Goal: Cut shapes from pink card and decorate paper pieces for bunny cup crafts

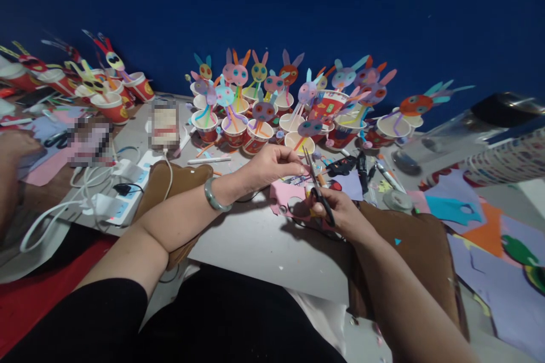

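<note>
Scissors [318, 187] with black handles are in my right hand [338, 212], their blades pointing up and away from me. To the left of the blades is my left hand [272, 167], thumb and fingertips pinched together; whatever is between them is too small to make out. A green bangle [216, 195] circles the left wrist. Below the hands lies a pink sheet [281, 198] with rounded cutouts. Paper cups [258, 139] with paper rabbit faces on straws stand in a cluster just beyond.
A white power strip [134, 193] with tangled cables lies at left, near another person's hand [19, 150]. Brown cushions [400, 255] flank the work area. Coloured sheets [489, 227], a tape roll [398, 200] and a clear bottle [451, 139] are at right. A blue wall [272, 5] closes the back.
</note>
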Demonstrator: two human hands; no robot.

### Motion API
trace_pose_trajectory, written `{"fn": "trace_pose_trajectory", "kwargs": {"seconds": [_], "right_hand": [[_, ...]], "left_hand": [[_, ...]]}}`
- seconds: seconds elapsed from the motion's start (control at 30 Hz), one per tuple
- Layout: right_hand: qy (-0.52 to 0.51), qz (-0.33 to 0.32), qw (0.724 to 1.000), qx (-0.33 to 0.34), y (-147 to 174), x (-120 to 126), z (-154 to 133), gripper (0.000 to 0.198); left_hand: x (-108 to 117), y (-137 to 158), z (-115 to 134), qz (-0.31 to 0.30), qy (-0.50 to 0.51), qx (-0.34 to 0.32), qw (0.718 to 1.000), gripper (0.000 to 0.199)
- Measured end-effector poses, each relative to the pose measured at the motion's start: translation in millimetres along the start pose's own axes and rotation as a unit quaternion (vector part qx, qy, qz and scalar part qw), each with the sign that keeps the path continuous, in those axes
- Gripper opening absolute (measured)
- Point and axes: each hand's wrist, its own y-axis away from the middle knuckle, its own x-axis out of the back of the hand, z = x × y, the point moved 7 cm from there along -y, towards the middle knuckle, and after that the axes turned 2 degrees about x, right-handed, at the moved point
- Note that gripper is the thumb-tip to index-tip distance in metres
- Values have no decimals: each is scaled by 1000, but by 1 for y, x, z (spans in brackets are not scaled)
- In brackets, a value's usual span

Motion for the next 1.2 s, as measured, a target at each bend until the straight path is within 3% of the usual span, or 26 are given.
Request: {"fn": "trace_pose_trajectory", "kwargs": {"seconds": [0.33, 0.73, 1.2], "right_hand": [[0, -19, 1000, 12, -1, 1, -2, 57], [3, -20, 1000, -23, 1, 5, -2, 62], [19, -16, 999, -26, 2, 8, 1, 56]], "left_hand": [[2, 1, 6, -12, -37, -9, 999, 18], [2, 0, 8, -24, -47, -8, 999, 15], [5, -2, 10, -27, -72, -14, 997, 10]]}}
